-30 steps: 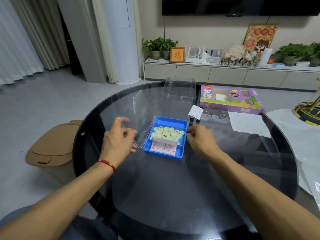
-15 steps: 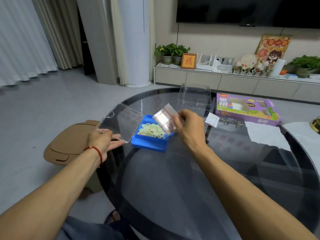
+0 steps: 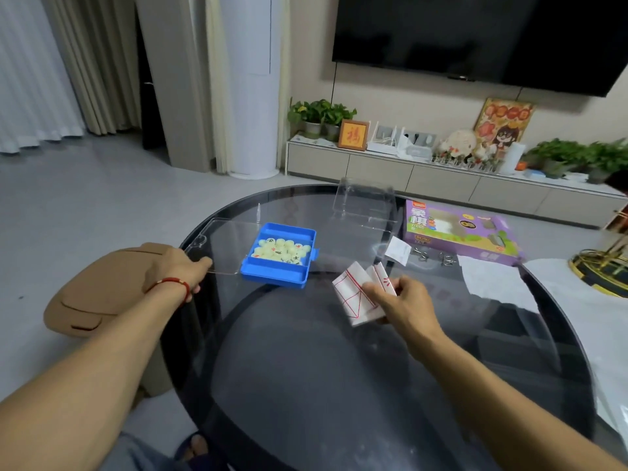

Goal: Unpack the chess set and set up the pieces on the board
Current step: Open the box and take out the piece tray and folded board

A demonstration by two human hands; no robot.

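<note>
A round dark glass table (image 3: 306, 385) fills the lower and middle part of the frame, seen from above by the person seated at it. Left of centre sits a blue plastic case (image 3: 277, 265), open, with a heap of pale round chess pieces (image 3: 281, 252) lying in its compartment. The case's clear lid (image 3: 224, 244) lies swung out flat to the left, and the left hand (image 3: 175, 271), wearing a red cord bracelet (image 3: 171, 283) at the wrist, pinches the lid's near edge between thumb and fingers. Right of centre, the right hand (image 3: 402, 300) holds a folded paper board (image 3: 360, 295), white with red lines, its fingers curled round the paper just above the tabletop, apart from the case. In the upper right of the table lie a purple game box (image 3: 462, 232), a small white slip of paper (image 3: 398, 254), and a clear plastic tray (image 3: 365, 203). A tan bin (image 3: 102, 290) stands on the floor at the left edge of the table.
</note>
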